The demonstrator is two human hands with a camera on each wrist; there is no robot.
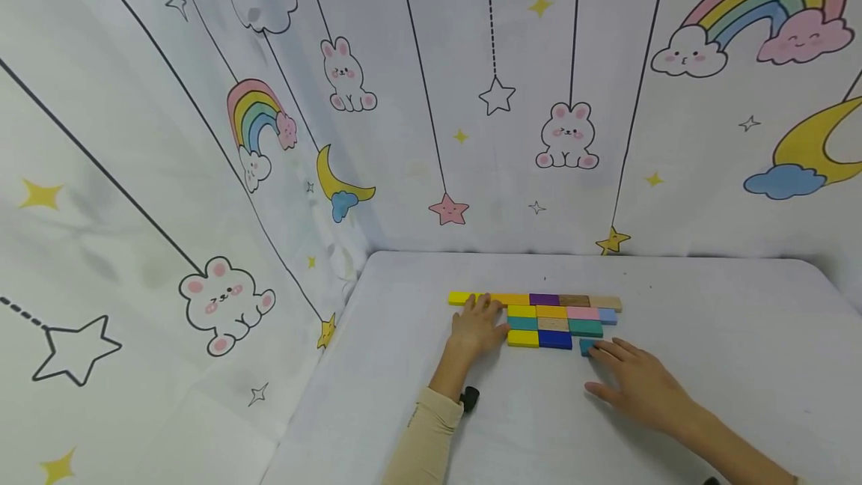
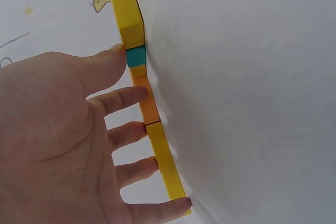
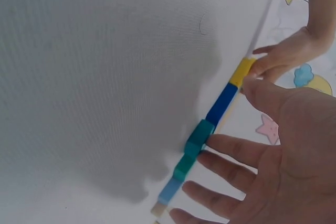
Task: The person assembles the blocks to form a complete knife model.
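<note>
Flat coloured blocks lie side by side in several rows on the white table. My left hand (image 1: 477, 329) is at their left side, its spread fingers touching the front of a yellow block (image 2: 167, 161) and an orange block (image 2: 148, 100) of the back row. Its thumb reaches the left end of the shorter rows, by a teal block (image 2: 137, 56). My right hand (image 1: 640, 384) has its fingers extended, with the fingertips on a small blue-teal block (image 1: 585, 348). That block sits apart, just right of the front row's dark blue block (image 1: 555, 340).
Behind the front row are a green block (image 1: 586, 328), a pink block (image 1: 583, 313) and a light blue block (image 1: 608, 316). Purple (image 1: 544, 299) and brown (image 1: 575, 300) blocks are in the back row. A printed curtain (image 1: 498, 171) hangs at the table's far edge.
</note>
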